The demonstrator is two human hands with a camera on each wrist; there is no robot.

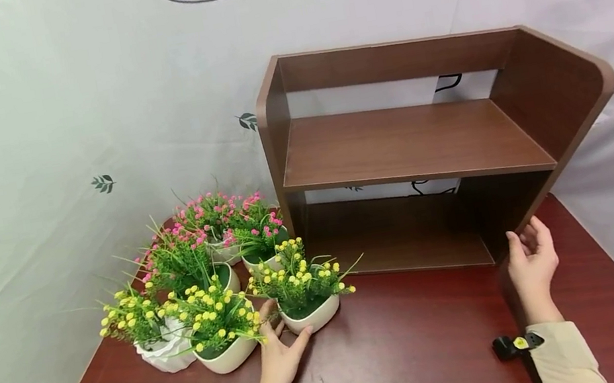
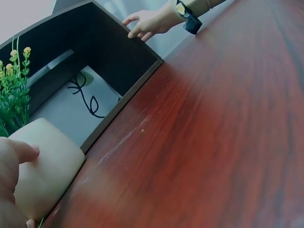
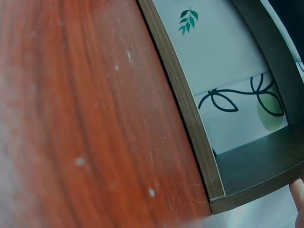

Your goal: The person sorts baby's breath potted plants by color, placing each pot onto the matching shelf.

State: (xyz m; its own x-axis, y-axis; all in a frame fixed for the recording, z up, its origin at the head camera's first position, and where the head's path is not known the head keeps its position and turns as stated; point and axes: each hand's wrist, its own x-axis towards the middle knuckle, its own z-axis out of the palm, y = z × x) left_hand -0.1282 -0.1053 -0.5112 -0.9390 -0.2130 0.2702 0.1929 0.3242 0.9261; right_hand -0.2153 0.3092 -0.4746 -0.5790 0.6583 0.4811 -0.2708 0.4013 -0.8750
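My left hand (image 1: 278,353) holds a white pot of yellow artificial flowers (image 1: 303,279), its thumb along the front of the pot (image 2: 50,161). That pot stands on the table close to the front left corner of a brown two-tier desk shelf (image 1: 413,141). With thumb and fingers, my right hand (image 1: 532,263) grips the front edge of the shelf's right side panel, low down. In the right wrist view only a bit of the right hand (image 3: 298,199) shows at the panel.
Left of the held pot are two more yellow-flowered pots (image 1: 227,355) (image 1: 169,347). Several pink-flowered pots (image 1: 226,251) stand behind them, beside the shelf's left side. Everything is on a reddish-brown table (image 1: 403,343). A patterned cloth wall (image 1: 147,96) rises behind.
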